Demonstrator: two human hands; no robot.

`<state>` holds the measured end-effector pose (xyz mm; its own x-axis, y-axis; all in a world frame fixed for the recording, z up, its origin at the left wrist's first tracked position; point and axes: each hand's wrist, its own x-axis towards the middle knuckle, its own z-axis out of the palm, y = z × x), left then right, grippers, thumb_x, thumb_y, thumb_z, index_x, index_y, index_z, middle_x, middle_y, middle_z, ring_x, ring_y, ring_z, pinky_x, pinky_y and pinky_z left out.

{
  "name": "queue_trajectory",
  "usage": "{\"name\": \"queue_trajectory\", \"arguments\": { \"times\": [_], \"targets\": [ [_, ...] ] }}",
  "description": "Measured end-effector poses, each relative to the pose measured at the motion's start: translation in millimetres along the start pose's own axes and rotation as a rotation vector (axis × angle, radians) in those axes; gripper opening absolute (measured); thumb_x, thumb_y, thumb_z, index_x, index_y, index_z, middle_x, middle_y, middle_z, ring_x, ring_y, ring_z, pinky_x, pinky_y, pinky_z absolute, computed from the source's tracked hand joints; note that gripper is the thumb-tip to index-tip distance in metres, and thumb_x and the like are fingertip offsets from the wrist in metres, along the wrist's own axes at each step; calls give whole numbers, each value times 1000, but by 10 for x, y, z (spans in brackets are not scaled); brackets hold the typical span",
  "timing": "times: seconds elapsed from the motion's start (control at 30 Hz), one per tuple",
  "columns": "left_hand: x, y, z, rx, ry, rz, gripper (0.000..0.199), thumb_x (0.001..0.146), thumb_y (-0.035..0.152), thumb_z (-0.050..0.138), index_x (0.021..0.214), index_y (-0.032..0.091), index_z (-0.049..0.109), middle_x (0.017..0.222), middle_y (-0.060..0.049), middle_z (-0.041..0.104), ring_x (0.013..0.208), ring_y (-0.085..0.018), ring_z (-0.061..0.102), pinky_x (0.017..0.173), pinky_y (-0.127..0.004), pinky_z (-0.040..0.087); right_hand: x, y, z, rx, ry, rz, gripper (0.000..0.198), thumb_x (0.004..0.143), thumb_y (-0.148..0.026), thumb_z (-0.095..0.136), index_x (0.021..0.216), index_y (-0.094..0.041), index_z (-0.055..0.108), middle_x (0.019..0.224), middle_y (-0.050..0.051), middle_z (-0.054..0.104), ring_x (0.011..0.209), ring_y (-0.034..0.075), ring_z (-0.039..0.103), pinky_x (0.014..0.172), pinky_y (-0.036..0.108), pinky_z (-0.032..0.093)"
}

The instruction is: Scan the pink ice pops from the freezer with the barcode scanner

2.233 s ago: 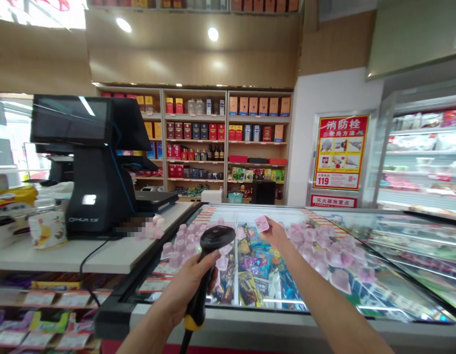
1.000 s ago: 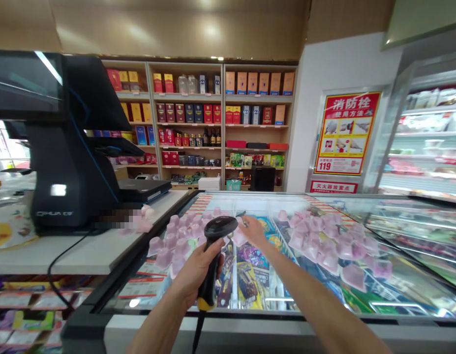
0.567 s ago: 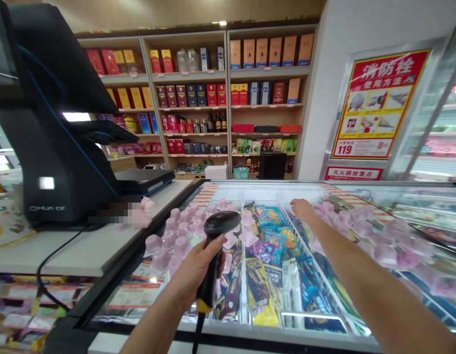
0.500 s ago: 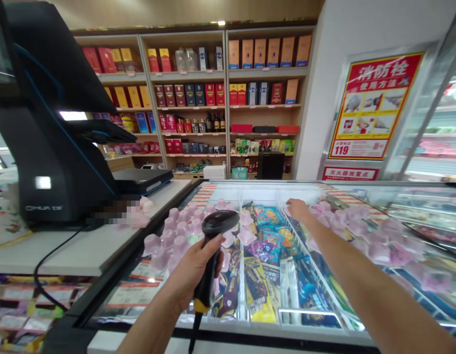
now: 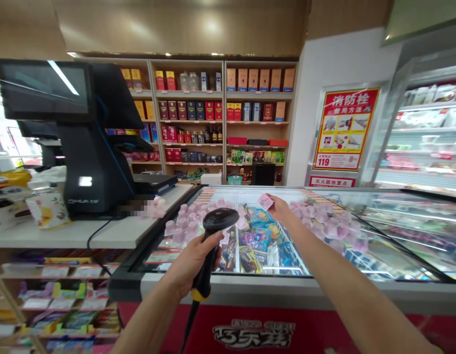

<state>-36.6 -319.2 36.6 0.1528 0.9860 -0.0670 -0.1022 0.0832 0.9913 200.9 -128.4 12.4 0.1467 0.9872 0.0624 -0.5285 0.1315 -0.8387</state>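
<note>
Above the red-fronted, glass-topped freezer (image 5: 257, 290), the left hand's (image 5: 198, 251) fingers grip a black-and-yellow barcode scanner (image 5: 221, 219); the right hand's (image 5: 281, 210) fingers pinch a small pink labelled cup (image 5: 265, 202). Translucent pink cups (image 5: 331, 227) crowd the freezer's left and right, suggesting work midway; which group is finished is unclear. The label is unreadable; the scanner likely hides some cups.

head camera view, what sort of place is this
Probably a convenience store or small supermarket: a handheld scanner, a checkout terminal and shelves of boxed goods are in view.
</note>
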Motion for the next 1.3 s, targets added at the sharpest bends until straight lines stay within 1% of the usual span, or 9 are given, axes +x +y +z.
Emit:
{"name": "queue_trajectory", "arguments": {
  "times": [0.1,0.2,0.27,0.37,0.73,0.9,1.17,1.23,1.3],
  "targets": [
    [-115,-16,-23,-1,-4,0,29,64,44,55,68,16,47,51,4,51,42,-6,44,42,-18,34,-161,-19,74,-35,-5,1,13,70,-9,44,65,-16,54,54,-1,57,53,10,54,57,23,46],
    [-189,-2,-43,48,-15,53,28,66,43,54,66,16,47,50,4,50,41,-6,43,41,-18,33,-270,-27,118,-14,21,27,13,70,-9,45,64,-16,54,53,-1,56,52,10,54,56,23,46],
    [-222,15,-49,70,-16,80,27,66,42,53,69,15,48,50,4,49,42,-6,43,41,-17,32,-315,-32,141,4,29,35,13,70,-9,46,62,-16,54,51,-1,56,51,10,53,56,23,46],
    [-242,27,-52,60,-37,73,29,66,42,53,73,15,48,51,3,50,42,-6,43,41,-17,32,-352,-33,175,6,7,50,14,71,-9,46,61,-15,54,50,-1,56,50,10,53,55,23,46],
    [-185,38,-76,56,-36,41,30,64,43,56,71,15,49,51,3,51,43,-6,44,42,-18,34,-288,22,262,-57,44,66,11,69,-8,48,61,-13,54,50,-1,56,48,9,52,50,21,45],
    [-165,60,-146,50,-49,54,29,63,43,56,67,15,50,49,3,52,42,-6,45,41,-18,35,-230,86,250,-76,47,63,11,69,-8,49,60,-13,53,49,-1,56,48,9,52,50,21,45],
    [-136,52,-296,23,-18,18,28,62,42,57,66,15,49,51,3,52,42,-6,45,41,-18,35,-166,190,187,-163,67,-6,6,64,-10,51,61,-15,54,49,-2,55,47,9,51,50,23,45],
    [-123,60,-338,28,-1,25,29,63,42,57,69,15,50,51,3,52,42,-6,45,42,-17,34,-163,279,160,-257,84,-62,7,63,-12,51,66,-16,56,51,-3,56,48,10,51,48,24,44],
    [-94,56,-385,24,35,44,30,63,41,58,73,14,52,51,3,52,42,-6,44,42,-17,34,-189,413,131,-425,92,-148,13,62,-16,51,72,-17,58,52,-3,56,48,11,51,49,25,43]
  ]
}}
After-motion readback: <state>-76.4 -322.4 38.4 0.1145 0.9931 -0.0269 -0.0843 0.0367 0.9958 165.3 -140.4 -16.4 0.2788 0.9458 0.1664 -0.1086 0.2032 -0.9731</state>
